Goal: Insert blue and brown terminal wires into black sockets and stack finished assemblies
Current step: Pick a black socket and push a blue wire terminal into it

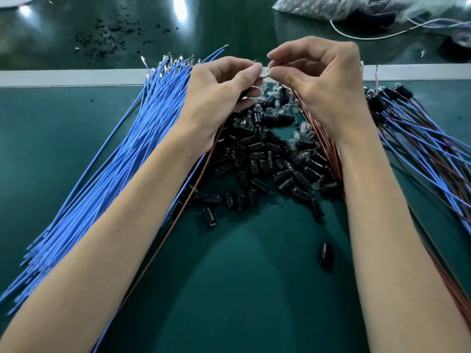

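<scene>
Head view — green mat (254,289); left hand (221,90) and right hand (321,82) — each grip pinches the wire end (265,77).

I'm seeing the blue wires (132,138) and the brown wire (178,212) showing smooth, matt plastic insulation, their terminals (168,63) glinting as bare metal. The black sockets (267,161) are looking like glossy moulded plastic, and the green worktop (254,289) is reading matt and smooth.
</scene>
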`<state>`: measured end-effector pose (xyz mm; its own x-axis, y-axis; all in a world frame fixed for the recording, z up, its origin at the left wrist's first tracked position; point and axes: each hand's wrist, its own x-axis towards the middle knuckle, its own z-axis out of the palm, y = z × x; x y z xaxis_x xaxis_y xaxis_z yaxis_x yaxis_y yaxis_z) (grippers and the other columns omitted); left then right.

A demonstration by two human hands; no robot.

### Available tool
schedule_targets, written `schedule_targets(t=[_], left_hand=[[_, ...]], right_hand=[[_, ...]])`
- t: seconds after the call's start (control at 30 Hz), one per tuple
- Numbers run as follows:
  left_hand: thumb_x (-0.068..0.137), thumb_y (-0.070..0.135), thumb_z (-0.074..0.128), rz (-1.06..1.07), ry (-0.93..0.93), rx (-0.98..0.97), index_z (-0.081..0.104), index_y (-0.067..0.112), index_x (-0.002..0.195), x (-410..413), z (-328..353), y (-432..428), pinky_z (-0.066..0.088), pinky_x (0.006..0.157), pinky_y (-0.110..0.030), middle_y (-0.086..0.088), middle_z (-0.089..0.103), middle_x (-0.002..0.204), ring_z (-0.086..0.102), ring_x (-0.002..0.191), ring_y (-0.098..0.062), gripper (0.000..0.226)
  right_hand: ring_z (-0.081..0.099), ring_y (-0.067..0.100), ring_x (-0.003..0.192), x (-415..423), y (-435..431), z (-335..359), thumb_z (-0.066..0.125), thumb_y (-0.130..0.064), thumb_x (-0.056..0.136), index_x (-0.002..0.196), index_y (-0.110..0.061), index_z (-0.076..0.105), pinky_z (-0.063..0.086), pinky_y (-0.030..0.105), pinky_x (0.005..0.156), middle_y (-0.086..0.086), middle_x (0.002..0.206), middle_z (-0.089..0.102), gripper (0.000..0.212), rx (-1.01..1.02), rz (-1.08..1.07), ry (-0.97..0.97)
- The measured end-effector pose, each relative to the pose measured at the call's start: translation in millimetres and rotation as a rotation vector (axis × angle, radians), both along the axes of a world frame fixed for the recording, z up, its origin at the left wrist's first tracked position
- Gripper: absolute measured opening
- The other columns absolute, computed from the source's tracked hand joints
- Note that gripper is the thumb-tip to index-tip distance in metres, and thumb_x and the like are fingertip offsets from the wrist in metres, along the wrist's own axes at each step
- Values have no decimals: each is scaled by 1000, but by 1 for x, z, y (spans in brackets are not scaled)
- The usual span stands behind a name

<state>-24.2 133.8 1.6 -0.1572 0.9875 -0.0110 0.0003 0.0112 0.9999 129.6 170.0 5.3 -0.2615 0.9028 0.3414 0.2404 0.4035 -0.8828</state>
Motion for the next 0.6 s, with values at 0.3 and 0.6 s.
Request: schedule_targets(t=[0.3,0.6], left_hand=[[91,17,64,-49,-47,14,68,15,86,2,2,-3,51,61,-19,7,69,71,63,65,-5,7],[91,17,62,-130,-138,-185,66,18,82,0,10,-1,44,51,-12,7,67,68,57,56,-1,10]], right_hand=[[70,12,84,4,4,-2,75,-2,79,100,-3,63,55,23,80,6,89,70,24,-18,17,78],[71,12,82,0,5,-3,76,1,76,96,-5,66,55,24,77,7,87,70,23,15,45,119]])
